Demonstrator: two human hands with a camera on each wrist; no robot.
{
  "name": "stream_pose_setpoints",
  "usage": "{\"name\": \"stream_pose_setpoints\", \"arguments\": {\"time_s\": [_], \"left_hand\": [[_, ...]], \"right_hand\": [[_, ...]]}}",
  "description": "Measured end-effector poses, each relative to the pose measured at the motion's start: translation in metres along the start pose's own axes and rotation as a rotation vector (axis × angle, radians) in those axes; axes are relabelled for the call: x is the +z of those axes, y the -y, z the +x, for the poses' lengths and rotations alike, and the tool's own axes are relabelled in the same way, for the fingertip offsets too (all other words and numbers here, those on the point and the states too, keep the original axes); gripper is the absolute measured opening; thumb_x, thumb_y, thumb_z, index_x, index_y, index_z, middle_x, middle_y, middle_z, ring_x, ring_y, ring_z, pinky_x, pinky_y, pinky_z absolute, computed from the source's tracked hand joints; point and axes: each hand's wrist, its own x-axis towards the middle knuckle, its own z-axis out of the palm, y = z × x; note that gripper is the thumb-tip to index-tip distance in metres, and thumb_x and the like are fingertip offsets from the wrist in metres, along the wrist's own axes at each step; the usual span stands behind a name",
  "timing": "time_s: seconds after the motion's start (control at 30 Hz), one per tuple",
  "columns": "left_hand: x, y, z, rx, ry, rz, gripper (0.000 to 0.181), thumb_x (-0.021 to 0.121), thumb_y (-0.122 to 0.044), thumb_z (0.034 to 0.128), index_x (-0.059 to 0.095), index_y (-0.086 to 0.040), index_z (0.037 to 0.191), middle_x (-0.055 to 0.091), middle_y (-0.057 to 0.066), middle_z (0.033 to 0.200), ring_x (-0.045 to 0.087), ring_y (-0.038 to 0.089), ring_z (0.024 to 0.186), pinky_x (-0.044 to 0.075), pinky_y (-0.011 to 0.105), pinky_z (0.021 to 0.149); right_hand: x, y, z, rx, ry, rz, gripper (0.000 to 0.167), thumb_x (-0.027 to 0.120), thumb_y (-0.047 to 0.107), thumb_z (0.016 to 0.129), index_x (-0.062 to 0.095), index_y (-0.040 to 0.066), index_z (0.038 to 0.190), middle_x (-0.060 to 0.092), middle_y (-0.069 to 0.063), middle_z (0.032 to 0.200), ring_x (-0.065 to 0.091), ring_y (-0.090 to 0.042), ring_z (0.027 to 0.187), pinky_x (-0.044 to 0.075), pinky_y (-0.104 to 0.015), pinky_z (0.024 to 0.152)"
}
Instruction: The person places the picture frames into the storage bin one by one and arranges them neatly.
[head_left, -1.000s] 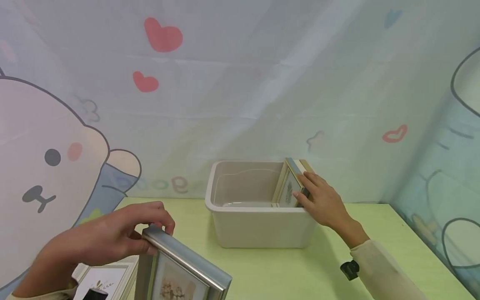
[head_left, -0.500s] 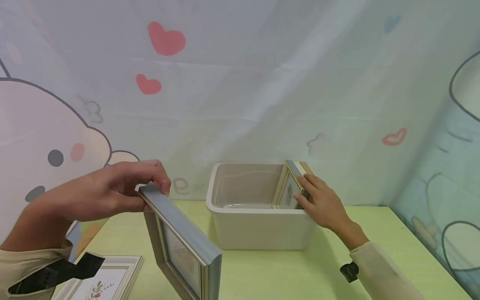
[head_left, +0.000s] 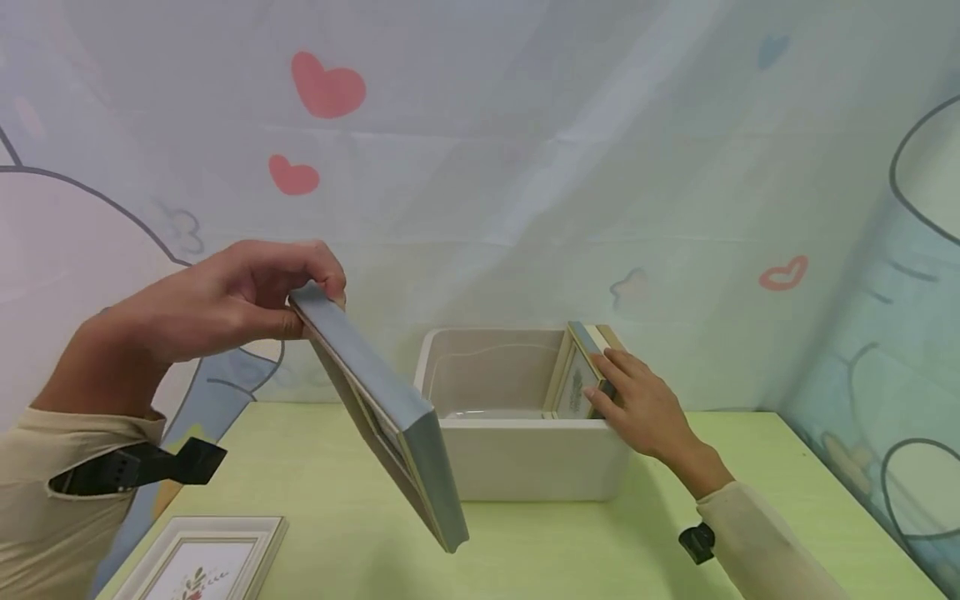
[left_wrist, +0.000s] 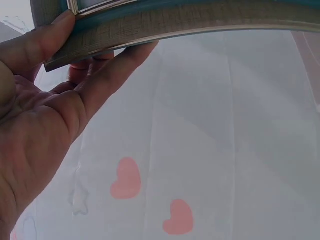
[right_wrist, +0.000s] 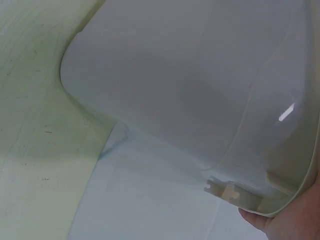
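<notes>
My left hand pinches a blue-edged picture frame by its upper corner and holds it tilted in the air, left of the white bin. In the left wrist view, thumb and fingers of the left hand grip the corner of the frame. Several picture frames stand upright at the bin's right end. My right hand holds them at the top, thumb on the nearest one. The right wrist view shows the bin with part of the right hand at its rim.
A white picture frame with a plant picture lies flat at the front left of the green table. Behind the bin hangs a pale printed backdrop with red hearts.
My left hand has risen with the blue-edged frame, which now hangs higher and overlaps the bin's left front corner in view. The right hand has stayed on the frames in the bin.
</notes>
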Motion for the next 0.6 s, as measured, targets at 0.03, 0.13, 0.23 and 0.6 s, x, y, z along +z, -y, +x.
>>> {"name": "stream_pose_setpoints", "arguments": {"time_s": [0.03,0.13,0.23,0.6], "left_hand": [[-0.002,-0.001,0.003,-0.005,-0.001,0.006,0.038,0.050,0.023,0.0878,0.061,-0.005,0.111,0.055,0.005,0.107,0.055,0.020,0.095,0.048,0.029,0.073],[-0.009,-0.005,0.014,-0.012,-0.002,0.010,0.035,0.052,0.021,0.0886,0.062,-0.004,0.110,0.055,0.006,0.106,0.055,0.021,0.095,0.051,0.028,0.076],[-0.016,-0.009,0.027,-0.030,-0.004,0.036,0.033,0.052,0.019,0.0896,0.062,-0.004,0.110,0.055,0.007,0.107,0.056,0.022,0.095,0.053,0.028,0.078],[-0.016,-0.017,0.077,-0.203,-0.115,0.153,0.027,0.058,0.011,0.0897,0.065,-0.007,0.108,0.056,0.009,0.114,0.056,0.025,0.101,0.054,0.028,0.081]], "right_hand": [[0.000,0.000,0.000,-0.001,-0.001,-0.001,0.056,0.054,0.036,0.101,0.046,0.007,0.149,0.046,-0.022,0.152,0.043,-0.043,0.140,0.041,-0.064,0.105],[0.002,0.000,0.001,-0.002,0.000,0.000,0.056,0.054,0.036,0.102,0.046,0.007,0.149,0.045,-0.022,0.152,0.043,-0.043,0.140,0.041,-0.063,0.106],[0.002,-0.001,0.001,0.000,-0.004,-0.002,0.056,0.053,0.036,0.102,0.046,0.007,0.149,0.045,-0.021,0.152,0.043,-0.043,0.140,0.041,-0.063,0.105],[0.002,-0.003,-0.002,0.010,-0.012,0.004,0.056,0.054,0.037,0.102,0.046,0.008,0.149,0.046,-0.021,0.152,0.043,-0.042,0.140,0.042,-0.063,0.104]]}}
